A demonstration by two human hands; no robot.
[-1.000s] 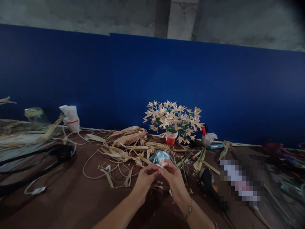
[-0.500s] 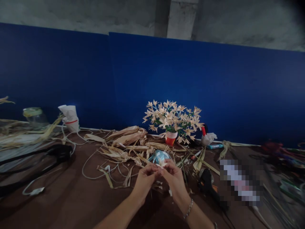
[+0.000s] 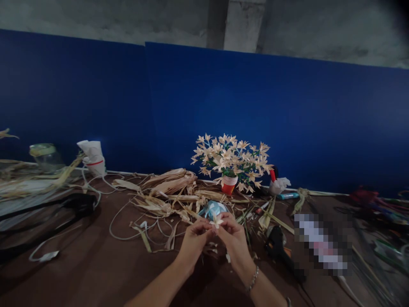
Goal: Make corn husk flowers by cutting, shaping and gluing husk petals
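Between my fingertips is a small pale flower with pointed petals, like the ones in the pot. My left hand pinches it from the left, and my right hand grips its right side, a bracelet on that wrist. Just behind the flower lies a light-blue and white bundle, partly covered by my fingers. Farther back stands a red and white pot full of pale husk-like flowers on green stems. The lower part of the held flower is hidden by my fingers.
Dried corn husks spread behind my hands, with a thin white cord looping left. A black glue gun lies to the right, beside a pixelated patch. Black straps, a glass jar and a blue partition are also there.
The flower has tilted up between my fingers, so its petals now show more clearly. Both hands stay nearly in place, and the view has barely shifted.
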